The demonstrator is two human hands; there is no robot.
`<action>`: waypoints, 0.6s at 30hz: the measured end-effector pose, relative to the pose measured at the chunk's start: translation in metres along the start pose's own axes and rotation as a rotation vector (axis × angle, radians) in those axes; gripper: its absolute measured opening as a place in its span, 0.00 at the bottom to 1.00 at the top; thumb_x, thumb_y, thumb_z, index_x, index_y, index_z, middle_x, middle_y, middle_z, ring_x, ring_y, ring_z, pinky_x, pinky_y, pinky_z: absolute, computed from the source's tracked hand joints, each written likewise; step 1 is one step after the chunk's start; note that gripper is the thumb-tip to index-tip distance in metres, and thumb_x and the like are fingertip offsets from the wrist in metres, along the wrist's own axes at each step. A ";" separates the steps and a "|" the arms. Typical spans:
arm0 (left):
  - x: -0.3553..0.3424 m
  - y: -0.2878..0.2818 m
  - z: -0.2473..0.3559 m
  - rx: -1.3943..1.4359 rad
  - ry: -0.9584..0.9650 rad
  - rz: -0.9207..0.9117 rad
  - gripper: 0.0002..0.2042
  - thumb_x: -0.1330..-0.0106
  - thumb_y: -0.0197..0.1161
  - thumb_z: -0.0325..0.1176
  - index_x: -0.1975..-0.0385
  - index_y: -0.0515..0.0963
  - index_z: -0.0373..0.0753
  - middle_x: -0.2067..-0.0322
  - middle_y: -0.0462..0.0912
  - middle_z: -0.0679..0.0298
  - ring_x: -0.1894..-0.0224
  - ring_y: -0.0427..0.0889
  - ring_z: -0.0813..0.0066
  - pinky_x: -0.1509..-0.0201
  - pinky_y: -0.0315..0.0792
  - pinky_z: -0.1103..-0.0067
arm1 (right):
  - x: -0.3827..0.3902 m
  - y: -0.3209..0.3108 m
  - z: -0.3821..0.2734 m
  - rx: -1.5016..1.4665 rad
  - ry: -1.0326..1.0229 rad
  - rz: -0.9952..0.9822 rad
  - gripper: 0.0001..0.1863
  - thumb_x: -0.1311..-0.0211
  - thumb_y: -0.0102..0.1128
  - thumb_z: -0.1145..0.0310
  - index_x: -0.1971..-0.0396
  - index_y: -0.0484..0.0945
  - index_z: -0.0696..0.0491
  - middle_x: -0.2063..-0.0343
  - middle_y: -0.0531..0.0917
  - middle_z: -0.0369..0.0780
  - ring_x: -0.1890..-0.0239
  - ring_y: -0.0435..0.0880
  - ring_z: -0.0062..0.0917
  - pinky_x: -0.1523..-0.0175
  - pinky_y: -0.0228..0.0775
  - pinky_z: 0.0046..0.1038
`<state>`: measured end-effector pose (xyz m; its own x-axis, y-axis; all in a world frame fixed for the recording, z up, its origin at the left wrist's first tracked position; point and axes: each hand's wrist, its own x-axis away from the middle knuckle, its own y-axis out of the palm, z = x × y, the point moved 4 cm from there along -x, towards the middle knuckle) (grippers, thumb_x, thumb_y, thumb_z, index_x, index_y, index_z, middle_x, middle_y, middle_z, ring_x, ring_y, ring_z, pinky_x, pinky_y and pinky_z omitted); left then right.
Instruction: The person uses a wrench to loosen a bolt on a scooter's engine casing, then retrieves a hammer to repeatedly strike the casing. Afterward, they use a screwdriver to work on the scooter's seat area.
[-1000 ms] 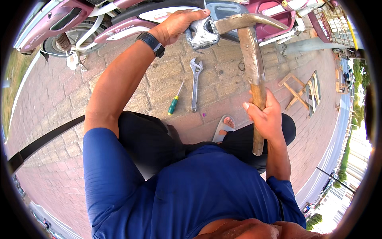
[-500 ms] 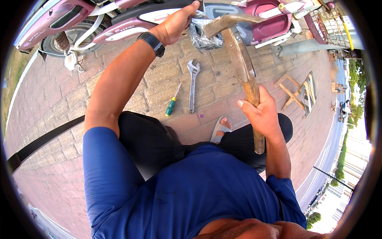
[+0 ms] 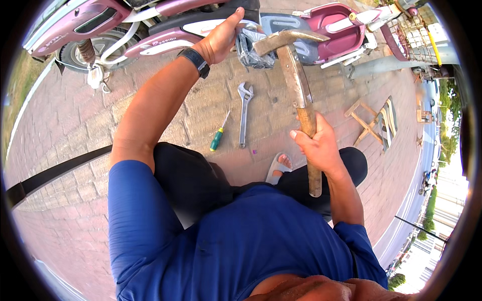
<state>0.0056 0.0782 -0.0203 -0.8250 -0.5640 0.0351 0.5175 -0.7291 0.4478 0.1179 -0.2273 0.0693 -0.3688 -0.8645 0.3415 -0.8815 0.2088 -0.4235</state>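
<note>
My right hand (image 3: 321,145) is closed round the wooden handle of a hammer (image 3: 298,83). A metal sleeve covers the handle's upper part, and the long, curved head points left and right. Below it in the picture sits a bundle wrapped in clear plastic (image 3: 251,57), on the side of a pink and white scooter (image 3: 165,42). My left hand (image 3: 221,40), with a dark watch on the wrist, is at the scooter's black seat (image 3: 201,11), beside the bundle. Its thumb is stretched upward over the seat; the other fingers curl out of sight, and what they grip is hidden.
On the brick paving lie an adjustable wrench (image 3: 244,115) and a green-handled screwdriver (image 3: 217,139). A wooden folding stool (image 3: 369,125) stands at the right. My sandalled foot (image 3: 279,167) is between my knees. The scooter's wire basket (image 3: 409,32) is at upper right.
The hammer and my right hand have shifted slightly left, and the handle's lower end has swung left. My left hand stays by the seat, a little lower in the view.
</note>
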 end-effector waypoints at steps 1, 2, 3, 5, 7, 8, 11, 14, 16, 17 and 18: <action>0.001 0.000 0.000 0.012 -0.004 0.004 0.36 0.19 0.34 0.62 0.46 0.81 0.35 0.47 0.86 0.58 0.42 0.80 0.69 0.32 0.67 0.71 | -0.001 -0.001 0.001 0.008 -0.047 0.018 0.18 0.37 0.67 0.75 0.49 0.74 0.59 0.75 0.78 0.33 0.80 0.73 0.12 0.75 0.66 0.19; 0.001 0.001 0.001 0.025 -0.009 0.006 0.36 0.19 0.34 0.61 0.45 0.81 0.35 0.47 0.85 0.58 0.42 0.80 0.70 0.32 0.67 0.71 | -0.001 -0.004 0.000 -0.008 -0.038 0.004 0.18 0.37 0.67 0.75 0.49 0.75 0.59 0.74 0.78 0.33 0.80 0.73 0.12 0.75 0.66 0.19; -0.002 0.002 0.004 0.006 -0.001 -0.026 0.37 0.19 0.31 0.61 0.44 0.81 0.35 0.45 0.84 0.59 0.38 0.77 0.69 0.28 0.63 0.72 | 0.000 -0.008 -0.005 -0.025 -0.028 -0.008 0.18 0.38 0.67 0.75 0.48 0.75 0.58 0.74 0.78 0.33 0.80 0.73 0.12 0.75 0.66 0.19; -0.005 0.002 0.002 0.035 -0.058 -0.021 0.38 0.20 0.30 0.63 0.43 0.81 0.35 0.44 0.84 0.59 0.36 0.75 0.69 0.26 0.58 0.72 | 0.007 -0.025 -0.020 -0.009 -0.038 0.016 0.20 0.39 0.69 0.73 0.48 0.76 0.57 0.73 0.79 0.32 0.79 0.74 0.12 0.74 0.67 0.19; -0.005 -0.005 0.002 0.027 -0.078 -0.034 0.42 0.21 0.27 0.65 0.41 0.80 0.34 0.42 0.83 0.59 0.33 0.72 0.68 0.23 0.52 0.72 | 0.022 -0.061 -0.071 0.053 -0.155 0.162 0.20 0.39 0.68 0.74 0.46 0.78 0.57 0.72 0.79 0.31 0.80 0.74 0.11 0.75 0.67 0.20; 0.000 -0.011 0.003 0.028 -0.076 -0.021 0.42 0.21 0.27 0.66 0.41 0.80 0.34 0.42 0.83 0.59 0.33 0.72 0.68 0.23 0.52 0.72 | 0.033 -0.092 -0.109 0.084 -0.361 0.233 0.19 0.36 0.65 0.71 0.46 0.78 0.56 0.71 0.80 0.32 0.73 0.77 0.10 0.70 0.69 0.18; -0.001 -0.012 0.001 0.065 -0.084 -0.072 0.45 0.23 0.26 0.69 0.41 0.80 0.34 0.40 0.82 0.58 0.33 0.72 0.68 0.23 0.53 0.71 | 0.095 -0.154 -0.195 0.188 -0.866 0.492 0.16 0.36 0.65 0.72 0.49 0.78 0.56 0.72 0.79 0.33 0.75 0.77 0.12 0.71 0.70 0.20; -0.006 -0.002 0.000 -0.012 -0.001 -0.082 0.47 0.25 0.30 0.71 0.39 0.76 0.28 0.41 0.82 0.52 0.37 0.79 0.63 0.27 0.65 0.68 | 0.130 -0.141 -0.206 0.353 -1.003 0.530 0.13 0.36 0.65 0.72 0.53 0.77 0.55 0.74 0.78 0.33 0.76 0.77 0.13 0.72 0.70 0.21; -0.001 0.006 0.002 0.162 -0.167 -0.044 0.46 0.23 0.27 0.70 0.35 0.73 0.28 0.39 0.80 0.52 0.35 0.77 0.63 0.25 0.61 0.68 | 0.110 -0.113 -0.154 0.404 -0.822 0.424 0.11 0.36 0.65 0.73 0.55 0.77 0.55 0.75 0.78 0.33 0.78 0.77 0.14 0.72 0.70 0.22; -0.006 0.014 0.000 0.160 -0.190 -0.027 0.45 0.26 0.33 0.72 0.38 0.76 0.32 0.42 0.83 0.56 0.40 0.80 0.63 0.31 0.67 0.69 | 0.102 -0.084 -0.120 0.456 -0.587 0.351 0.11 0.36 0.65 0.73 0.56 0.77 0.54 0.76 0.78 0.33 0.78 0.76 0.15 0.73 0.71 0.22; -0.001 -0.002 0.006 0.112 -0.187 0.055 0.44 0.28 0.38 0.74 0.41 0.79 0.36 0.45 0.85 0.60 0.45 0.83 0.64 0.37 0.73 0.70 | 0.082 -0.054 -0.072 0.416 -0.380 0.242 0.10 0.36 0.65 0.73 0.57 0.77 0.54 0.76 0.78 0.33 0.79 0.76 0.15 0.73 0.71 0.22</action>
<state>0.0042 0.0831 -0.0156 -0.8294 -0.5123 0.2226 0.5430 -0.6457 0.5368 0.1141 -0.2767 0.1802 -0.3453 -0.9335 -0.0962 -0.5685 0.2896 -0.7701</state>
